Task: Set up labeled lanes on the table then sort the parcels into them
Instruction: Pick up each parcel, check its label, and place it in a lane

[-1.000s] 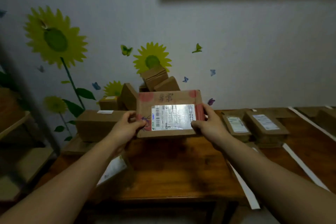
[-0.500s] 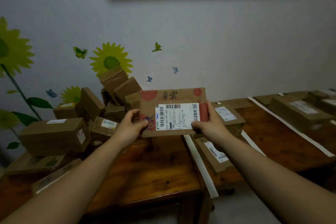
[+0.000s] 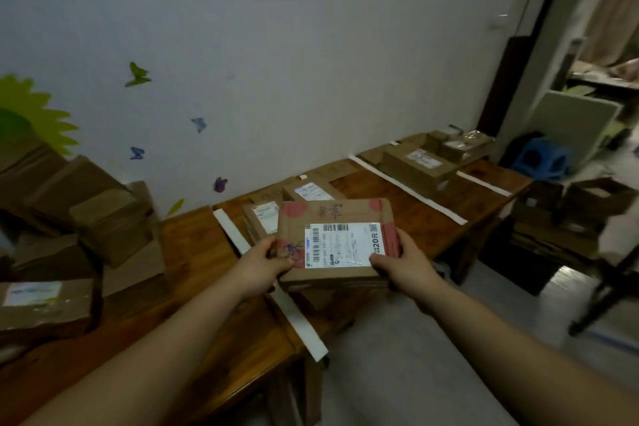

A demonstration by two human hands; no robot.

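Flat cardboard parcel (image 3: 335,218), label side up, held level between both hands. White shipping label (image 3: 344,245) on its top face; red tape along the edge under the right hand, red patches at the far corners, handwriting in dark ink near the far edge, a blue ink scribble by the left thumb.

Left hand (image 3: 262,264) grips the parcel's left edge, thumb on top, fingers curled beneath. Right hand (image 3: 403,264) grips the right edge the same way, thumb lying over the label's near corner.

The parcel sits over the front edge of the wooden table (image 3: 207,252). More brown cardboard shows directly under it; contact between them cannot be told.

Just left of the left hand, a white tape strip (image 3: 297,318) runs across the tabletop from wall to front edge. Beyond the hands, two small labelled parcels (image 3: 264,214) lie near the wall. Past the right hand, a second white strip (image 3: 408,188), then a larger labelled box (image 3: 420,166), and a few smaller boxes (image 3: 460,145) at the far end.

Well left of the left hand, a loose pile of cardboard boxes (image 3: 103,218).

Butterfly decals (image 3: 137,74) on the wall. Blue stool (image 3: 543,159) on the floor far to the right.
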